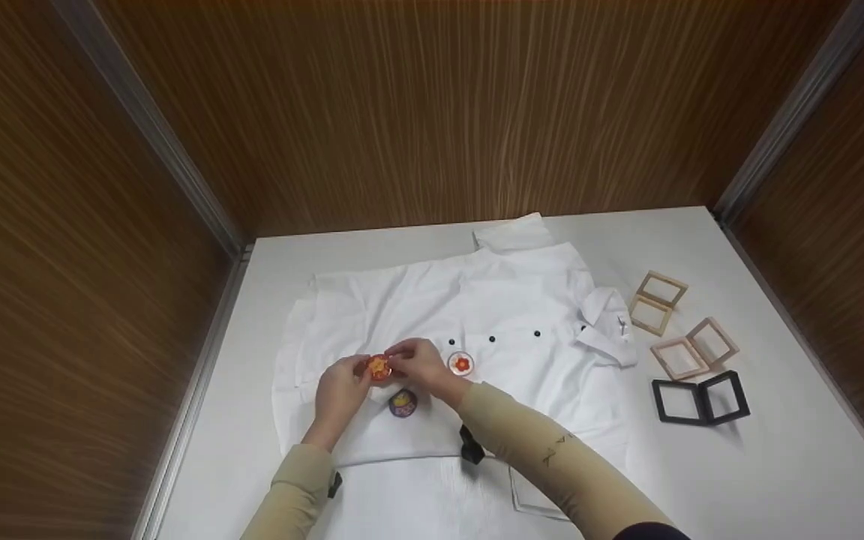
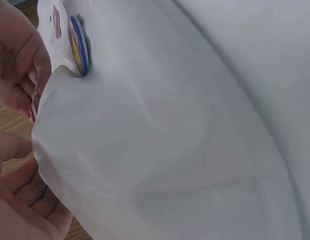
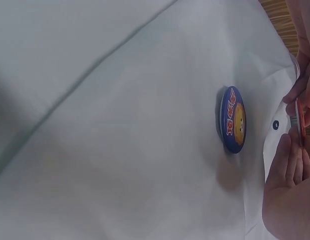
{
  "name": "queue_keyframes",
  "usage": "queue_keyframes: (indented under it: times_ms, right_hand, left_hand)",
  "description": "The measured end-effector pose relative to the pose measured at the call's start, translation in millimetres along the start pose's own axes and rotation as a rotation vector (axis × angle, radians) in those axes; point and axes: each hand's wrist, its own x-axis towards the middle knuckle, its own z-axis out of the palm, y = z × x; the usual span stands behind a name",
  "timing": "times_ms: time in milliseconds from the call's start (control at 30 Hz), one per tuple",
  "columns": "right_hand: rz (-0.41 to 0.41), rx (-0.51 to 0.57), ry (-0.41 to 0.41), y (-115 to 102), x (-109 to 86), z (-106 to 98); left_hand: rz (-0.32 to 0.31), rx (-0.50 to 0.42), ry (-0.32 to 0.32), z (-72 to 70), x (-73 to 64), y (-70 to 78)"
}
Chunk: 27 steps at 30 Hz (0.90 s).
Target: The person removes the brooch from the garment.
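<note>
A white buttoned shirt lies spread on the table. Over its lower part, both hands pinch a round red pin badge with an orange flower. My left hand has its left edge between thumb and fingers, while my right hand grips the opposite side. The right wrist view shows this red badge edge-on. Just below the hands, a blue badge with a yellow figure sits on the cloth. Another round badge with a red flower lies right of the right hand, near the black buttons.
Three hinged square frames stand open on the right: a light wooden one, a pinkish wooden one and a black one. Wood-grain panels enclose the white table at the back and sides.
</note>
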Motion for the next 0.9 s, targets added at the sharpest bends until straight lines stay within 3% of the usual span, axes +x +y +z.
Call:
queue_keyframes:
  times_ms: [233,600,900]
  right_hand:
    - [-0.035,-0.001,-0.013,3,0.6,-1]
    - [-0.064,-0.020,0.020,2,-0.5,-4]
    - [-0.083,-0.035,0.045,5,-1.3,-7]
  left_hand:
    - [-0.075,-0.051,0.004,2.2,2.1,0.9]
    - [-0.069,-0.176,0.058,7.4,3.5,1.3]
    - [-0.092,-0.210,0.040,11.8,4.4,3.2]
